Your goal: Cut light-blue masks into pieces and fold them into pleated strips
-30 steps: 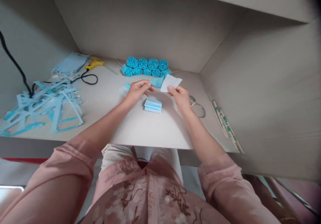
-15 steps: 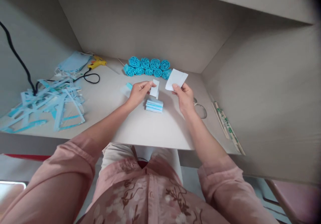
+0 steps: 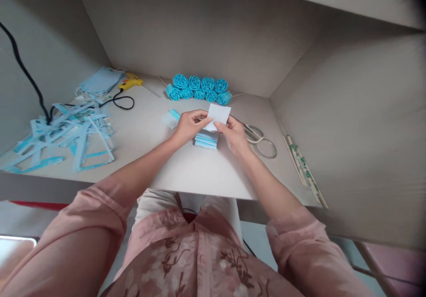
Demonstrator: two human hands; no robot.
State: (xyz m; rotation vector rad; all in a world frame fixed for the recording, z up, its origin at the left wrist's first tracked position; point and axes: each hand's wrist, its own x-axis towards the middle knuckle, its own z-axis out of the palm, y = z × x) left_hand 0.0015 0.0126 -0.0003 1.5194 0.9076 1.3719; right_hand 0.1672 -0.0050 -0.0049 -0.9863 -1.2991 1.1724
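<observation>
Over the middle of the table, a small white square of thin sheet material (image 3: 219, 114) is pinched between both hands. My left hand (image 3: 190, 127) is closed on its left lower edge, the thumb lying across the front. On the lower right edge, my right hand (image 3: 237, 135) grips the same square with thumb and fingers. Whether a second piece lies behind it is hidden. Just below the hands sits a stack of folded blue and white pieces (image 3: 206, 141). A loose blue and white piece (image 3: 171, 118) lies left of my left hand. Scissors (image 3: 265, 148) rest to the right.
Several blue rosette flowers (image 3: 199, 88) line the back. At left lie a heap of cut strips (image 3: 80, 141), a yellow glue gun (image 3: 131, 82) with its black cord, and a pile of face masks (image 3: 101, 80). Thin sticks with green-printed wrapping (image 3: 304, 166) lie along the right wall.
My hands have come together. The right hand has brought its white square leftward to the left hand, which held a smaller folded white piece; that piece no longer shows separately. More of the scissors is visible.
</observation>
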